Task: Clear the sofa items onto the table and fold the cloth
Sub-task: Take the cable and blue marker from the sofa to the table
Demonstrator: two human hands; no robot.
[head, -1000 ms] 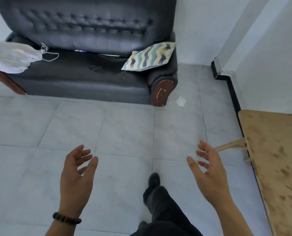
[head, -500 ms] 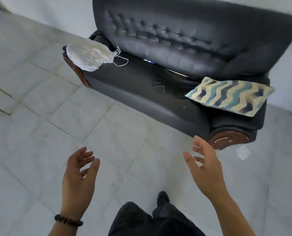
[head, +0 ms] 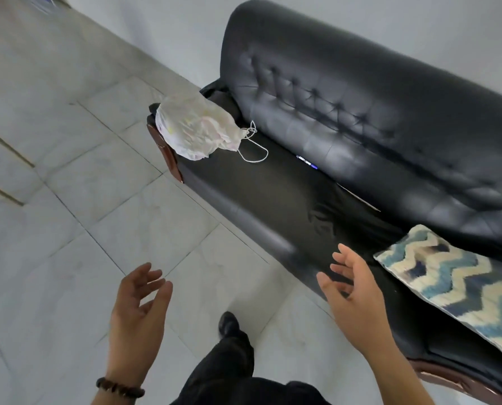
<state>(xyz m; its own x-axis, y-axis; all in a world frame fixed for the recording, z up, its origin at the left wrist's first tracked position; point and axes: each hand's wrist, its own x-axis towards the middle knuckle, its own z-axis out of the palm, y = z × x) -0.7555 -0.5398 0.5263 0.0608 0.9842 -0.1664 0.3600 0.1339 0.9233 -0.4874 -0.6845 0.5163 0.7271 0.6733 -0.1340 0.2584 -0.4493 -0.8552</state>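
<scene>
A black leather sofa [head: 361, 112] runs from upper middle to lower right. On its left armrest lies a white drawstring bag [head: 195, 128], its cord trailing onto the seat. A dark cloth [head: 323, 217] lies crumpled on the seat, hard to tell from the leather. A pen [head: 306, 162] sits in the crease under the backrest. A zigzag blue and cream cushion [head: 454, 282] rests on the right armrest. My left hand [head: 140, 314] hangs over the floor, fingers relaxed, holding nothing. My right hand [head: 355, 296] is spread in front of the seat's edge, left of the cushion, holding nothing.
Pale floor tiles [head: 83, 200] fill the left half. Thin wooden furniture legs [head: 1, 171] show at the far left edge. My dark trouser leg and shoe [head: 229, 346] are at the bottom middle. A light wall stands behind the sofa.
I have stepped closer to the sofa and the view has swung left, so the wooden table at the right is out of view. Both hands stay open.
</scene>
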